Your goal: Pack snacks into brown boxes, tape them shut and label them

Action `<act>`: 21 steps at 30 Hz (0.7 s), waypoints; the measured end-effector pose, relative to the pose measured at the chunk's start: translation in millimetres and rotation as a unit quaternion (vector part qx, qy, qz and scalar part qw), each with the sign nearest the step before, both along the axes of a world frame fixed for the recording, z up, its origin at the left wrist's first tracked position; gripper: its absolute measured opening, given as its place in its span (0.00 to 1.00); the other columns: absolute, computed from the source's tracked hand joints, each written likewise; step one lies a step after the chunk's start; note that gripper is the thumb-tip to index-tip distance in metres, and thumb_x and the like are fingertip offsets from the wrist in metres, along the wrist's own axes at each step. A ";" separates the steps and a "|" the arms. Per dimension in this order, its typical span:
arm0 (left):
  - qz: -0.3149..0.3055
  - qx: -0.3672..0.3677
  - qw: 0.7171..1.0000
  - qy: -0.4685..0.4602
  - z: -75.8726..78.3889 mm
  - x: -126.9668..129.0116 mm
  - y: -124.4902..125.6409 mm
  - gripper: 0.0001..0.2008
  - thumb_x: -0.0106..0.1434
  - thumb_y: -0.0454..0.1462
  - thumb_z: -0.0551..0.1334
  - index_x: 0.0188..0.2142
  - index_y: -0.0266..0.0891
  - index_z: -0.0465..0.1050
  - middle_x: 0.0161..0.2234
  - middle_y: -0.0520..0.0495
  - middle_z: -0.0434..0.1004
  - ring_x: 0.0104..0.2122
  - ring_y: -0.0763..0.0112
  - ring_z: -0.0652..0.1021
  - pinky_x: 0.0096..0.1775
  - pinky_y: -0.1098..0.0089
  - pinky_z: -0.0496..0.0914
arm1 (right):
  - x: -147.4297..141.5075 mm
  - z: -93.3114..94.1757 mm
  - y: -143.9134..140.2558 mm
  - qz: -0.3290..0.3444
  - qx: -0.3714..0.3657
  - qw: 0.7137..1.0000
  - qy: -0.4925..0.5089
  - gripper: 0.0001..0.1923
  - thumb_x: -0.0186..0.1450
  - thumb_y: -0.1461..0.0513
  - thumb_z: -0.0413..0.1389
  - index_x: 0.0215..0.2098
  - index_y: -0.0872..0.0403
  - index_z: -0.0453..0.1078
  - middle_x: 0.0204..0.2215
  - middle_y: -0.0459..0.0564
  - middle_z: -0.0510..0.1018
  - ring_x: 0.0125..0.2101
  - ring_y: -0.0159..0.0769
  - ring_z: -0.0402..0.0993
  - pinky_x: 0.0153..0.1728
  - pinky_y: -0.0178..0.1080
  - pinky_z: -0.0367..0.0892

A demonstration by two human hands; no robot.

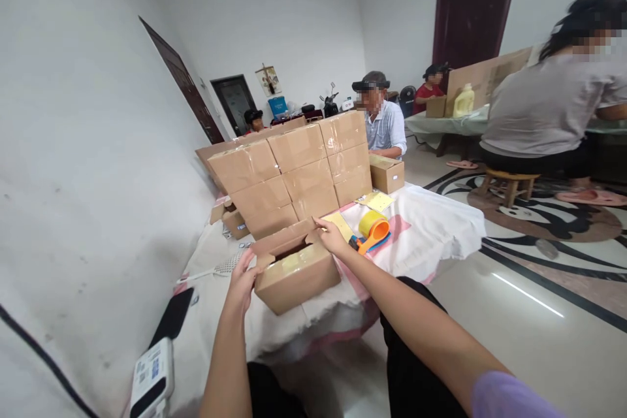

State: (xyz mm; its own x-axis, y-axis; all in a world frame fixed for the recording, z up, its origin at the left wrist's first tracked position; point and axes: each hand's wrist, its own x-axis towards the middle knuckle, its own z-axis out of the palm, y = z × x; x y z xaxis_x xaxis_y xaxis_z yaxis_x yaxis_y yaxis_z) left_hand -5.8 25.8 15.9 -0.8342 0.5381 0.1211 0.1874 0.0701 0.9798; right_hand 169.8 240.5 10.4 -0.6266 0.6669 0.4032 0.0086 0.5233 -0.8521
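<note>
If I tug unevenly, the open carton [298, 284] between my fingers could skew and its far flap [283, 240] crease (card rarely forgives). My left hand [240, 279] pinches its left end, my right hand [333, 239] its far right corner, both forearms [406, 297] stretched forward, converging.

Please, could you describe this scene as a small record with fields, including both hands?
Left hand: holds the left end of the open box
Right hand: holds its right end
Box position: on white cloth
Behind it: stacked, taped cardboard boxes
Right of it: orange-and-yellow tape dispenser
</note>
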 end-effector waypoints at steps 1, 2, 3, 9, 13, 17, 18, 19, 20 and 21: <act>0.008 -0.017 1.000 0.005 4.6 -1.5 1.2 0.34 0.47 0.31 0.61 0.56 0.38 0.70 0.62 0.34 0.69 0.56 0.55 0.75 0.49 0.62 0.73 | -1.5 0.4 -4.2 -0.009 -0.012 1.000 0.005 0.27 0.66 0.66 0.43 0.60 0.58 0.68 0.58 0.58 0.75 0.59 0.41 0.69 0.62 0.47 0.61; 0.014 -0.028 0.999 0.011 8.0 -2.7 1.6 0.32 0.46 0.31 0.62 0.54 0.38 0.71 0.60 0.34 0.71 0.54 0.54 0.76 0.49 0.60 0.73 | -2.4 0.7 -9.0 -0.017 -0.026 0.999 0.017 0.24 0.67 0.64 0.42 0.57 0.58 0.70 0.56 0.58 0.76 0.57 0.41 0.71 0.61 0.46 0.62; 0.018 -0.038 0.999 0.022 10.1 -3.3 1.2 0.30 0.45 0.31 0.62 0.52 0.38 0.72 0.58 0.35 0.73 0.51 0.54 0.77 0.48 0.59 0.73 | -2.7 0.9 -13.8 -0.024 -0.037 0.999 0.031 0.22 0.69 0.61 0.42 0.53 0.58 0.72 0.53 0.58 0.78 0.54 0.41 0.73 0.59 0.45 0.64; 0.055 -0.056 0.992 0.096 3.5 5.1 -13.3 0.19 0.50 0.39 0.60 0.43 0.40 0.74 0.54 0.41 0.76 0.41 0.60 0.77 0.49 0.58 0.71 | -1.6 -1.5 -30.2 -0.001 -0.069 0.993 0.094 0.13 0.66 0.55 0.50 0.32 0.53 0.71 0.34 0.48 0.79 0.39 0.38 0.74 0.47 0.38 0.67; 0.039 -0.082 0.989 0.114 1.7 7.5 -17.7 0.16 0.50 0.44 0.61 0.38 0.40 0.75 0.56 0.40 0.75 0.42 0.57 0.77 0.51 0.57 0.69 | -5.6 -6.6 -25.3 -0.002 -0.098 0.991 0.093 0.05 0.58 0.61 0.55 0.31 0.54 0.72 0.33 0.47 0.79 0.38 0.37 0.74 0.46 0.38 0.66; 0.032 -0.118 0.985 0.124 3.5 2.2 -14.4 0.20 0.50 0.51 0.63 0.38 0.41 0.76 0.56 0.40 0.76 0.46 0.53 0.77 0.52 0.55 0.69 | -7.4 -8.6 -19.5 0.003 -0.112 0.991 0.072 0.07 0.58 0.61 0.56 0.33 0.54 0.73 0.33 0.46 0.79 0.38 0.37 0.73 0.46 0.39 0.66; 0.032 -0.116 0.985 0.124 3.6 1.3 -13.4 0.20 0.49 0.51 0.63 0.37 0.41 0.76 0.55 0.40 0.76 0.48 0.52 0.77 0.53 0.55 0.68 | -6.4 -8.2 -18.9 0.008 -0.115 0.991 0.067 0.07 0.58 0.60 0.56 0.34 0.53 0.74 0.34 0.46 0.79 0.38 0.37 0.73 0.46 0.39 0.66; 0.034 -0.107 0.986 0.124 3.7 0.9 -12.6 0.20 0.49 0.51 0.64 0.36 0.40 0.76 0.55 0.39 0.77 0.50 0.51 0.76 0.54 0.55 0.68 | -4.9 -7.6 -18.7 0.014 -0.117 0.991 0.063 0.08 0.58 0.60 0.57 0.34 0.53 0.74 0.34 0.46 0.79 0.38 0.37 0.73 0.46 0.39 0.66; 0.037 -0.096 0.987 0.120 3.9 1.2 -11.9 0.20 0.48 0.50 0.64 0.36 0.40 0.76 0.54 0.39 0.77 0.51 0.50 0.75 0.54 0.55 0.68 | -3.2 -6.8 -18.6 0.023 -0.123 0.990 0.060 0.08 0.58 0.60 0.57 0.35 0.53 0.74 0.35 0.46 0.79 0.39 0.37 0.73 0.46 0.38 0.66; 0.041 -0.086 0.989 0.111 4.1 2.2 -11.3 0.20 0.48 0.50 0.65 0.37 0.40 0.76 0.54 0.38 0.77 0.53 0.50 0.75 0.54 0.55 0.68 | -1.4 -5.8 -18.6 0.033 -0.131 0.989 0.059 0.09 0.58 0.60 0.57 0.36 0.53 0.74 0.36 0.46 0.79 0.40 0.37 0.73 0.46 0.38 0.66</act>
State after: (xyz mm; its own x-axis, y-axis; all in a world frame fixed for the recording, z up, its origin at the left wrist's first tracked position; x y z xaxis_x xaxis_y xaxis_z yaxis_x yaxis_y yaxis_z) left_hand -3.5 14.5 20.0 -0.8387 0.4987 0.2190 0.3839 0.2560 0.8872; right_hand 168.4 221.9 4.6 -0.6311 0.7176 0.2946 -0.1252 0.2806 -0.9516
